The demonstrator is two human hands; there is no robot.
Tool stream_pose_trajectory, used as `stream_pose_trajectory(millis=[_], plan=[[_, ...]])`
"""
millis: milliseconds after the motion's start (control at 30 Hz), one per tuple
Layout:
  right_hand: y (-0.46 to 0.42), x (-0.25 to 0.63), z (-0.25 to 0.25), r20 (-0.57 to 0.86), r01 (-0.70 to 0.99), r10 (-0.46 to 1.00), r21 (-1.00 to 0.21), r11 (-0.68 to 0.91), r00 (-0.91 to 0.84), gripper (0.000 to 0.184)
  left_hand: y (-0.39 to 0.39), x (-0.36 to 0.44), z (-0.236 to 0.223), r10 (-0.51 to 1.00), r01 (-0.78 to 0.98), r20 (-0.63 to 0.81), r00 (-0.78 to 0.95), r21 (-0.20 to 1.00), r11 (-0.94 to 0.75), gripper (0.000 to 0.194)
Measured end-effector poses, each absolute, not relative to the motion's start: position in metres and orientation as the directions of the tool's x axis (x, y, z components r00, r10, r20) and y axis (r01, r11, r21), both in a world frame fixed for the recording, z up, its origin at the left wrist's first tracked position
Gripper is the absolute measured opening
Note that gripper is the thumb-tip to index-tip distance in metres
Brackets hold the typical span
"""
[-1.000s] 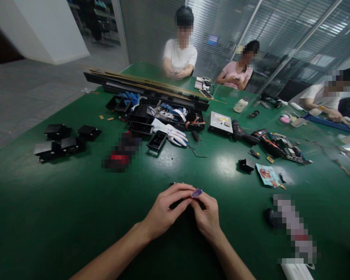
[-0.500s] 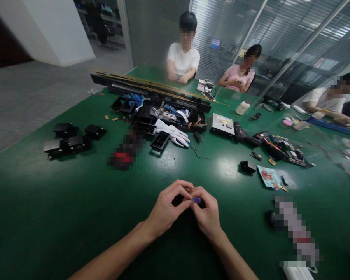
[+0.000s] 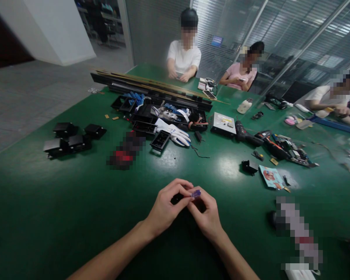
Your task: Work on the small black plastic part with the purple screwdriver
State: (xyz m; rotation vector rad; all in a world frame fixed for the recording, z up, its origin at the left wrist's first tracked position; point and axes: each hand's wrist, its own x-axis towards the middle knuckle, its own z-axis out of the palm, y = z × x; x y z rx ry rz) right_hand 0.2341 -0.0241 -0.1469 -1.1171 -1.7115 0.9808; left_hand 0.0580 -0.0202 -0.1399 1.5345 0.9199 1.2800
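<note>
Over the near middle of the table, a small shiny purple piece (image 3: 196, 193) is pinched where my two hands meet; its kind is too small to make out. My left hand (image 3: 167, 204) is closed, with thumb and forefinger tips on the piece's left end. My right hand (image 3: 206, 210) is curled from the other side, its forefinger behind the piece and its thumb below, close to the left thumb. The fingertips partly hide the contact.
Black metal boxes (image 3: 68, 139) lie left on the green table (image 3: 84, 217). Farther back are a white glove (image 3: 175, 134), a black tray (image 3: 160, 140) and a silver drive (image 3: 223, 123). A power drill (image 3: 247, 134), a bracket (image 3: 249, 167) and a packet (image 3: 270, 177) lie right. Several people sit beyond.
The purple piece has tilted and risen slightly between my fingers. My right thumb has slid down off its front. A blurred dark shape has appeared at the lower right edge.
</note>
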Motion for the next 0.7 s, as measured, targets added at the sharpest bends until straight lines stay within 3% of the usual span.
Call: stream_pose_trajectory(millis=[167, 333, 533, 700], plan=[[-0.023, 0.2343, -0.1535, 0.216, 0.27, 0.964, -0.929, 0.253, -0.158, 0.01, -0.0206, 0.0561, -0.1384, 0.936, 0.006, 0.285, 0.207, 0.956, -0.292, 0.004], [-0.0237, 0.237, -0.1501, 0.233, 0.292, 0.958, -0.916, 0.275, -0.169, 0.012, -0.0206, 0.054, -0.1374, 0.903, 0.02, 0.321, 0.286, 0.94, -0.341, 0.022], [-0.0247, 0.2366, -0.1462, 0.226, 0.269, 0.941, -0.917, 0.293, -0.252, 0.013, -0.0202, 0.0561, -0.1416, 0.929, 0.011, 0.289, 0.23, 0.954, -0.299, 0.01], [-0.0236, 0.233, -0.1495, 0.204, 0.229, 0.962, -0.942, 0.244, -0.184, 0.007, -0.0192, 0.0569, -0.1425, 0.95, -0.024, 0.255, 0.182, 0.967, -0.255, 0.005]])
